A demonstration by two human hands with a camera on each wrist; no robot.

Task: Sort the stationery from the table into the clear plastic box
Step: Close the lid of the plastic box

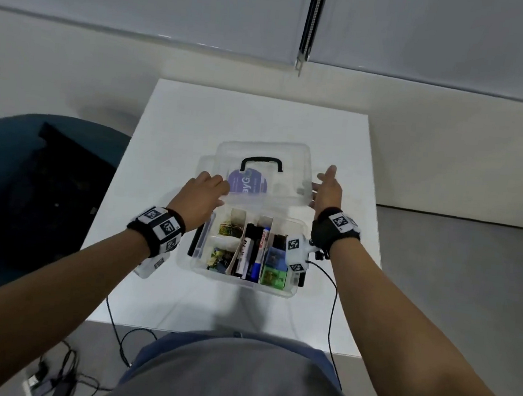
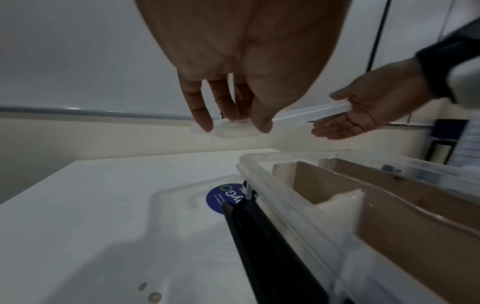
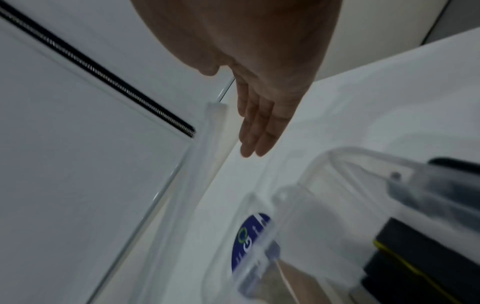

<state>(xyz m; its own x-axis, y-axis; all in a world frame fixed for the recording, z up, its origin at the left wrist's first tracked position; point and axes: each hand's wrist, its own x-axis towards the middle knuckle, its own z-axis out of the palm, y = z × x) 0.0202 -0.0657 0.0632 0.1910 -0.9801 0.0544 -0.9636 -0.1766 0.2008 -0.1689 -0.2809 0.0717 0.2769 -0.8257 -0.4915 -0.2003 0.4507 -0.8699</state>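
Your clear plastic box (image 1: 289, 288) sits at the centre of the head view on the white table (image 1: 178, 119), its long axis running left to right across the frame; cardboard dividers (image 2: 335, 185) split it into compartments; paper clips (image 1: 229, 229) fill the upper left one, more small clips (image 1: 220, 257) the lower left, markers (image 1: 253, 251) lie in the middle lane pointing toward and away from you, and a green packet (image 1: 273, 277) lies at the lower right; you hold the clear lid (image 1: 288, 168) above the box's far edge, its black handle (image 1: 262, 163) and purple sticker (image 1: 248, 182) facing you; your left hand (image 1: 201, 197) pinches the lid's left edge, thumb below and fingers curled over it, as the left wrist view shows; your right hand (image 1: 328, 190) is spread, fingers (image 3: 253, 131) straight and together, with the lid's right edge resting on the flat palm.
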